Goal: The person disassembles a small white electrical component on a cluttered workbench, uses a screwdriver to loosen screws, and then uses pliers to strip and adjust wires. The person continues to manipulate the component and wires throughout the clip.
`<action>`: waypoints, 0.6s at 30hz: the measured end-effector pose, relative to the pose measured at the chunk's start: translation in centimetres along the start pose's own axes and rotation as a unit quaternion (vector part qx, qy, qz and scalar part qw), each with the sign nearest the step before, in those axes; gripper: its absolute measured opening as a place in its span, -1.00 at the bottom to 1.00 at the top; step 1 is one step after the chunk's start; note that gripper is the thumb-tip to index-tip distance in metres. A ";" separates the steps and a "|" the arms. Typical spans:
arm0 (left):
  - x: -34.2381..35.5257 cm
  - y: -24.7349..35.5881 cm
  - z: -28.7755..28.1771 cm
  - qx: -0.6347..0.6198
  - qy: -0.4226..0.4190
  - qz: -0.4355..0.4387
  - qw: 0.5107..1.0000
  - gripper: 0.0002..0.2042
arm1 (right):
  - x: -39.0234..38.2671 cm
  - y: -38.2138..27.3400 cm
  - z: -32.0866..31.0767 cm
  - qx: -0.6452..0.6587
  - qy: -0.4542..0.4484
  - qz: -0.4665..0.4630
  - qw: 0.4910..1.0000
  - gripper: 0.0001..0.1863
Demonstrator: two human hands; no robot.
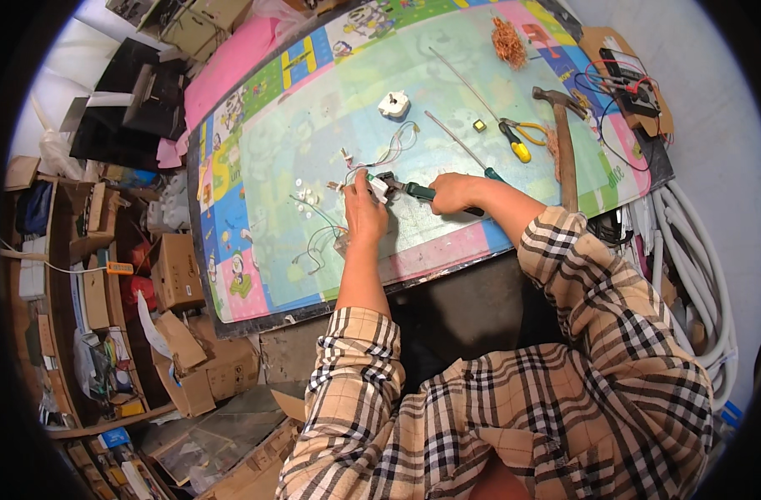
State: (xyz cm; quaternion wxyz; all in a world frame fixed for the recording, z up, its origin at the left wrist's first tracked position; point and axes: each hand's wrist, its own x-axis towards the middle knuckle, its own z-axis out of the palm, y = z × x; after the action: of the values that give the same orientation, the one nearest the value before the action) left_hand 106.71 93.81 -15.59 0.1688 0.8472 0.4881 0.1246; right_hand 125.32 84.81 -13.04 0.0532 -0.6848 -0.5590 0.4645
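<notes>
My right hand (457, 193) is closed round the handles of a pair of green-handled pliers (415, 191). The jaws point left and meet a small white part (380, 189) pinched in the fingers of my left hand (365, 218). Whether the jaws bite on it is too small to tell. Thin coloured wires (384, 157) run out above my left hand, and another loose bunch of wires (314, 247) lies left of that wrist. Several small white round pieces (306, 195) are scattered beside it. Farther back sits a white plastic housing (393, 104).
On the right of the table lie a long screwdriver (461, 142), yellow-handled pliers (526, 133), a small yellow-black block (480, 126) and a hammer (566, 154). Copper-coloured wire (508, 44) is heaped behind. A multimeter (633, 87) with leads stands at the right edge. Shelves (64, 292) and cartons (178, 271) fill the left.
</notes>
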 end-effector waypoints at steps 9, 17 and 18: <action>-0.6 -1.4 1.0 0.033 0.019 0.005 0.999 -0.33 | -0.9 -0.9 1.9 -0.090 -0.018 -0.038 0.995 -0.61; -0.8 -0.8 1.2 -0.012 0.015 0.016 1.000 -0.27 | -2.1 -1.1 2.2 -0.088 -0.004 0.009 0.996 -0.58; -0.7 -1.6 1.2 -0.043 0.002 0.011 0.999 -0.27 | -2.4 -1.4 2.2 -0.091 0.001 0.010 0.996 -0.57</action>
State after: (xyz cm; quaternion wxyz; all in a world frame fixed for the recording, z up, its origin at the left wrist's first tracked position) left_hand 105.58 93.79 -17.41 0.2022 0.8440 0.4738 0.1492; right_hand 122.92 82.41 -12.11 -0.0139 -0.6930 -0.5918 0.4115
